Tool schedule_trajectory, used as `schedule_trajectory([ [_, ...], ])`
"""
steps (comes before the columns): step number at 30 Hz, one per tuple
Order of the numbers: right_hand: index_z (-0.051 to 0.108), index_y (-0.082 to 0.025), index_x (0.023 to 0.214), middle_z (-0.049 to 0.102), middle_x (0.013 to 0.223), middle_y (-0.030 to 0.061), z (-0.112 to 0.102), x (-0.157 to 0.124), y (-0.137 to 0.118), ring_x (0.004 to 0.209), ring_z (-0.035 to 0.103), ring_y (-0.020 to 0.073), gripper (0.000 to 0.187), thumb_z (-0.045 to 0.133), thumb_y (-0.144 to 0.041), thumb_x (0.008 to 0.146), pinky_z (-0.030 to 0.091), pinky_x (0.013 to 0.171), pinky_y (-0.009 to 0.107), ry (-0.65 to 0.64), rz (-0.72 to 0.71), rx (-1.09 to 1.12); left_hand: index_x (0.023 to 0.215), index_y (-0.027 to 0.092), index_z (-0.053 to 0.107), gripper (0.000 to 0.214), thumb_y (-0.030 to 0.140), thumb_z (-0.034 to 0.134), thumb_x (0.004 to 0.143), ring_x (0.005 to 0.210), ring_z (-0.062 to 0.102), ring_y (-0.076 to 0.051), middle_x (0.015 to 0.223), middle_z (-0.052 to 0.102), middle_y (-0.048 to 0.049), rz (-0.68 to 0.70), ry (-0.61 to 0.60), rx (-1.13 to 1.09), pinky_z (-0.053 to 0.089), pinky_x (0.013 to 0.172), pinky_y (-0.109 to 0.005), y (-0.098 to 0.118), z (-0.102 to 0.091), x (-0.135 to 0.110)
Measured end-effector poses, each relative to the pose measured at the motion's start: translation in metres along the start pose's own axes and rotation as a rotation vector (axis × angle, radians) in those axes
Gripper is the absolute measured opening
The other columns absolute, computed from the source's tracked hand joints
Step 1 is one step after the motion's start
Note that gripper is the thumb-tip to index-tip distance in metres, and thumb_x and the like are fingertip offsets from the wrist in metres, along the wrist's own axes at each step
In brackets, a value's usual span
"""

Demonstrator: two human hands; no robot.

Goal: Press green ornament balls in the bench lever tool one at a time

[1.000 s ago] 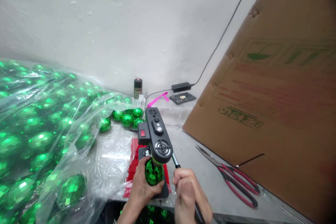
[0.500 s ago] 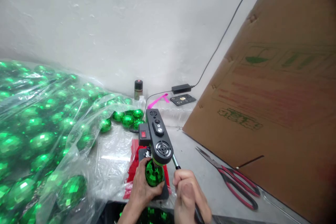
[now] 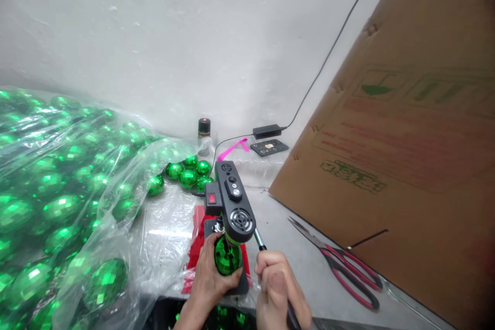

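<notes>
We hold a green ball (image 3: 227, 257) under the head of a small black press (image 3: 233, 205), which stands close to the near edge of the bench (image 3: 282, 227). Our left hand (image 3: 211, 282) wraps the ball from below and from the left, its grip clamped on the faceted surface, with the thumb lying across the front. The ball sits on the base of the press, its top just under the grey head. Our right hand (image 3: 279, 289) is closed in a fist on the lever (image 3: 259, 242), a thin metal rod that slants from the right side of the press down towards the near edge.

A red plastic sheet (image 3: 198, 247) lies under the press. To the left, a clear plastic bag (image 3: 58, 191) full of green balls covers that side of the bench, and a few loose balls (image 3: 188, 172) lie at its mouth, behind the press. Red-handled scissors (image 3: 342, 267) lie towards the right edge, just beside a large cardboard sheet (image 3: 406, 139) that leans there. Along the far edge, by the wall, stand a small can (image 3: 203, 129), a black power adapter (image 3: 266, 128) and a flat black device (image 3: 269, 146), with a strip of pink tape (image 3: 233, 147) near them.
</notes>
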State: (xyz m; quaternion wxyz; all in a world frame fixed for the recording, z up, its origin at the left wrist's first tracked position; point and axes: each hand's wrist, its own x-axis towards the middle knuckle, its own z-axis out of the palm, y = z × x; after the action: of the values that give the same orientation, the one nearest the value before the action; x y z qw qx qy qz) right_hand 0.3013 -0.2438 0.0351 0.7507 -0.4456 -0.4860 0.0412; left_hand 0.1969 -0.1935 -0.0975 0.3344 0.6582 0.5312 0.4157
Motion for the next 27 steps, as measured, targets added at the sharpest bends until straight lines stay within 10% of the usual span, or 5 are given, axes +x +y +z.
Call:
schedule_trajectory([
  [8,0.052,-0.021,0.069,0.058,0.07,-0.0031,0.011,-0.005,-0.021,0.061,0.05,0.0116,0.05,0.053,-0.04,0.115,0.029,0.06,0.031,0.102,0.215,-0.005,0.139,0.018,0.062,0.078,0.029,0.086,0.066,0.12,0.076,-0.038,0.13,0.076,-0.0146,-0.014,0.027,0.002,0.062,0.108,-0.058,0.005,0.002,-0.003],
  [27,0.056,-0.021,0.07,0.058,0.067,-0.002,-0.004,-0.002,0.007,0.056,0.053,0.0114,0.044,0.051,-0.026,0.113,0.036,0.053,0.027,-0.025,-0.057,-0.023,0.138,0.019,0.061,0.076,0.028,0.084,0.067,0.123,0.075,-0.038,0.133,0.076,-0.0153,-0.008,0.04,-0.022,0.061,0.109,-0.059,0.014,0.001,-0.003],
])
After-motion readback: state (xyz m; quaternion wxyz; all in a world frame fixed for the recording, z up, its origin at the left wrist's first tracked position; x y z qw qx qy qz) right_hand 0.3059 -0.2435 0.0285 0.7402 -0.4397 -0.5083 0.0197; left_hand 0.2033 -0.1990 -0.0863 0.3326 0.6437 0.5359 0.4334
